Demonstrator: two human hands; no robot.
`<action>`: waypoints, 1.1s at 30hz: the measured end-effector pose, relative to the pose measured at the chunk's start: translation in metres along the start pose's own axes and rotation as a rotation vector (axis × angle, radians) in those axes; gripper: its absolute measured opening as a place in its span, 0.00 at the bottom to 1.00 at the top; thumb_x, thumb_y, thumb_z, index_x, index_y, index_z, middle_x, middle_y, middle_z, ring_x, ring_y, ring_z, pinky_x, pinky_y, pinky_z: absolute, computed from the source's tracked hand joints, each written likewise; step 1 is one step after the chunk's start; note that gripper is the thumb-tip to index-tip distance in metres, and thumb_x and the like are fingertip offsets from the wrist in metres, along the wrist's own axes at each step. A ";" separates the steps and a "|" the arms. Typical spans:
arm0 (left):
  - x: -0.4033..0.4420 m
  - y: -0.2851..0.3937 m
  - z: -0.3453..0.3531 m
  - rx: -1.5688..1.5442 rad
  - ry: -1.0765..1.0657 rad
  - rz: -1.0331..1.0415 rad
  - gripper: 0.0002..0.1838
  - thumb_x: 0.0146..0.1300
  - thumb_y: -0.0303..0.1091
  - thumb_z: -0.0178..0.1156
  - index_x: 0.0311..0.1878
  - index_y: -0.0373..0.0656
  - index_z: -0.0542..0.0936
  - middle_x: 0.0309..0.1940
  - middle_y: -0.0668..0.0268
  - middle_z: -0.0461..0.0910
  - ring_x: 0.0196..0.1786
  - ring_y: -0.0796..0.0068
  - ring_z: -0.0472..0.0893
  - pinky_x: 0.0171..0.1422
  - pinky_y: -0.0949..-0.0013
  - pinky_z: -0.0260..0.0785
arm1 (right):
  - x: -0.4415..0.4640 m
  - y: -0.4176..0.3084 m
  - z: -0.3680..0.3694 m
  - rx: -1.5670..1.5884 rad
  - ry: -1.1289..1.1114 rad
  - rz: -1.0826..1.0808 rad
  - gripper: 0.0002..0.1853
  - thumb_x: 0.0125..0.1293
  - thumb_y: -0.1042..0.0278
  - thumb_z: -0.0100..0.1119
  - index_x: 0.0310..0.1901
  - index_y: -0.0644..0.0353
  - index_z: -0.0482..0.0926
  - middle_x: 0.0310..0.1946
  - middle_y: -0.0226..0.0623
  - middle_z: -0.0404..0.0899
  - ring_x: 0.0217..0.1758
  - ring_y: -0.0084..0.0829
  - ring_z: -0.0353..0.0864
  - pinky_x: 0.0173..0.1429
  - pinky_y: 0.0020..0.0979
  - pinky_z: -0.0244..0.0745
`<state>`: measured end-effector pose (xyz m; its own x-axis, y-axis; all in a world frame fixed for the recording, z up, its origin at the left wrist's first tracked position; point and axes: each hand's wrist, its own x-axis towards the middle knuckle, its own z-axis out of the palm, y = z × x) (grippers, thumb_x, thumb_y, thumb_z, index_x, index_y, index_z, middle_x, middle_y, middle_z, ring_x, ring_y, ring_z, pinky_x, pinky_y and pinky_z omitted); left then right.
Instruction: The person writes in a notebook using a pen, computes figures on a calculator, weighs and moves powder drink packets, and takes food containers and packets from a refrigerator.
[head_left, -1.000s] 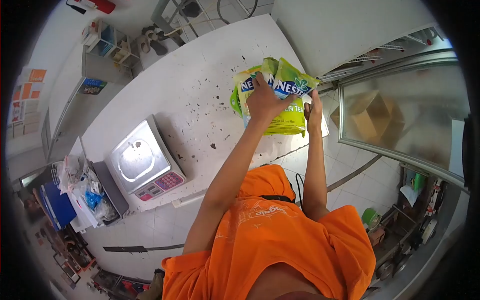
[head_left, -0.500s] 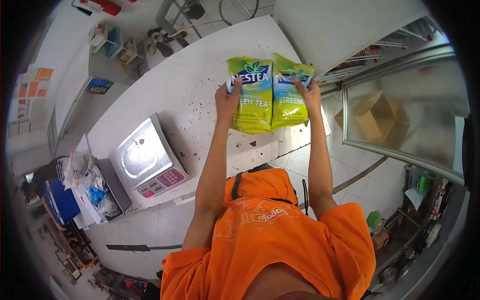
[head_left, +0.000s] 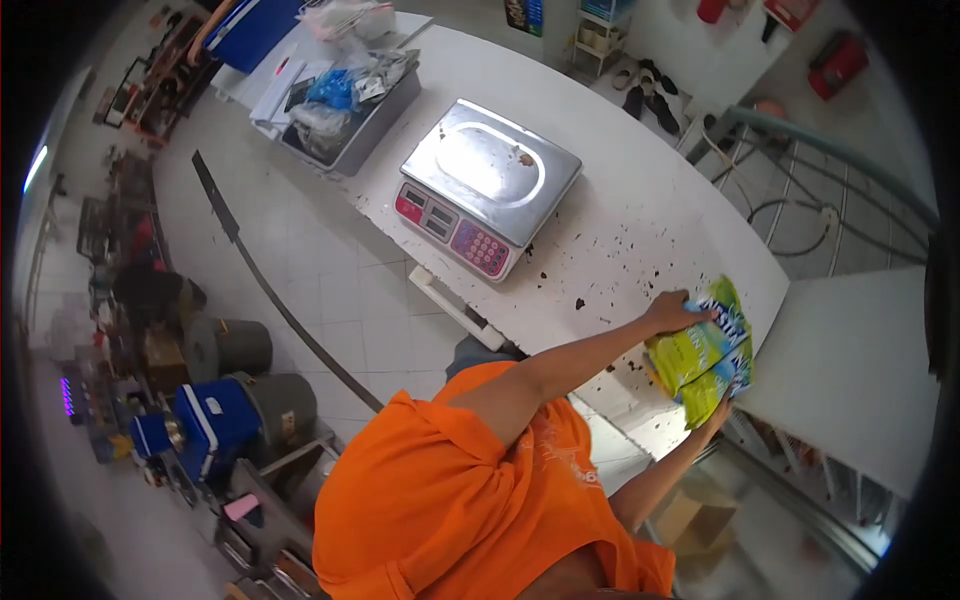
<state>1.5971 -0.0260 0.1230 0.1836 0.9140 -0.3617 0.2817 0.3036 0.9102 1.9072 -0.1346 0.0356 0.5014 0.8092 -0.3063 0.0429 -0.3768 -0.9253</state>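
Two green and blue tea packets sit side by side at the right end of the white table [head_left: 625, 220]. My left hand [head_left: 672, 313] grips the upper tea packet [head_left: 690, 352] by its edge, thumb across the front. Against the lower tea packet [head_left: 708, 392], at its near right edge, my right hand [head_left: 717, 415] is closed, its fingers mostly hidden behind the packet. Both packets touch each other along a long side and look slightly tilted. Whether they rest on the tabletop or hang just above it, I cannot tell.
A digital weighing scale [head_left: 490, 170] stands on the table, left of the packets. Beyond it is a grey bin [head_left: 385, 125] full of plastic bags. Metal racks [head_left: 800, 190] and a white cabinet side [head_left: 850, 370] border the table's right end. Blue coolers [head_left: 215, 420] are at lower left.
The view has turned to the left, so the scale now sits mid-frame and the packets at the right. Both hands still hold the packets, which appear rotated in view.
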 end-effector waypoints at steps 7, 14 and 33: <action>-0.089 -0.048 -0.054 -0.077 0.008 -0.067 0.51 0.46 0.79 0.61 0.54 0.35 0.80 0.45 0.48 0.84 0.51 0.54 0.83 0.58 0.57 0.72 | -0.120 -0.037 0.057 -0.010 0.055 -0.037 0.32 0.70 0.51 0.59 0.65 0.70 0.70 0.58 0.48 0.75 0.54 0.37 0.77 0.57 0.36 0.73; -0.183 -0.072 -0.162 -0.290 -0.001 -0.224 0.53 0.49 0.75 0.64 0.64 0.35 0.74 0.52 0.47 0.82 0.54 0.57 0.82 0.60 0.62 0.72 | -0.184 0.011 0.100 -0.070 -0.161 -0.054 0.33 0.70 0.57 0.60 0.69 0.71 0.65 0.59 0.46 0.74 0.55 0.34 0.76 0.60 0.34 0.70; -0.299 -0.105 -0.554 -0.259 0.415 0.069 0.36 0.62 0.58 0.62 0.59 0.33 0.76 0.47 0.44 0.83 0.51 0.53 0.83 0.56 0.61 0.73 | -0.341 -0.135 0.478 -0.074 -0.332 -0.237 0.25 0.71 0.49 0.57 0.55 0.66 0.79 0.45 0.36 0.81 0.46 0.24 0.77 0.53 0.28 0.71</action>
<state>0.9905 -0.1822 0.2475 -0.2114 0.9484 -0.2362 0.0288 0.2477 0.9684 1.3170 -0.1442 0.1579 0.1644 0.9744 -0.1534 0.1916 -0.1841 -0.9641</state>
